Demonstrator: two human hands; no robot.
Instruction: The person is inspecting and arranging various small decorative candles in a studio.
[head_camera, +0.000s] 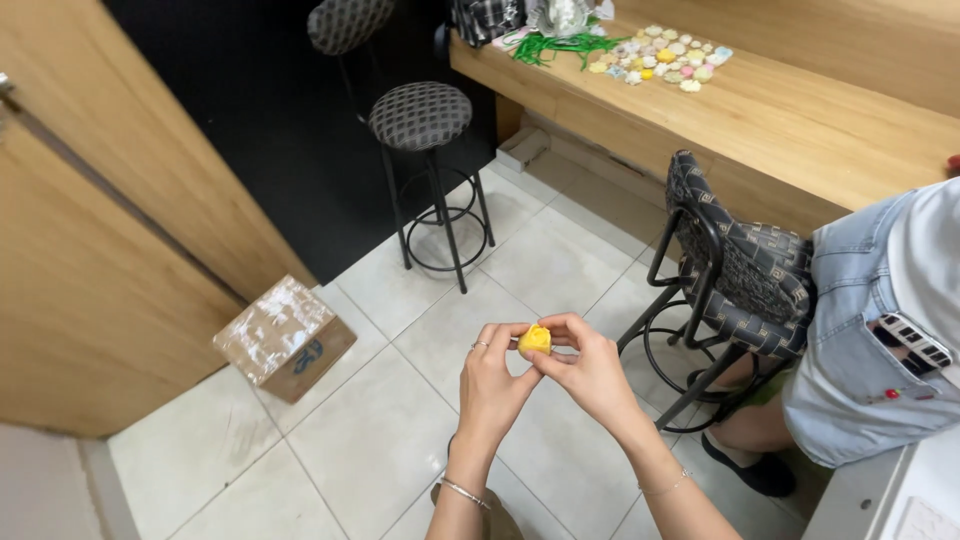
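Fingertips of both hands pinch a small yellow piece (535, 339) between them: left hand (492, 378) below-left, right hand (590, 370) closing from the right, equally near.

I am in what looks like a small craft workroom or shop corner. A long wooden counter (800, 130) runs along the wall, and on its far end lie many small pastel pieces (662, 57) beside green strands (556, 46). Two padded bar stools (420, 116) stand in front of that counter on the pale tiled floor (380, 430), one of them (745, 280) next to a seated person (870, 340). A taped cardboard box (285, 338) sits on the tiles, well away from the counter, against a wooden panel (110, 250).
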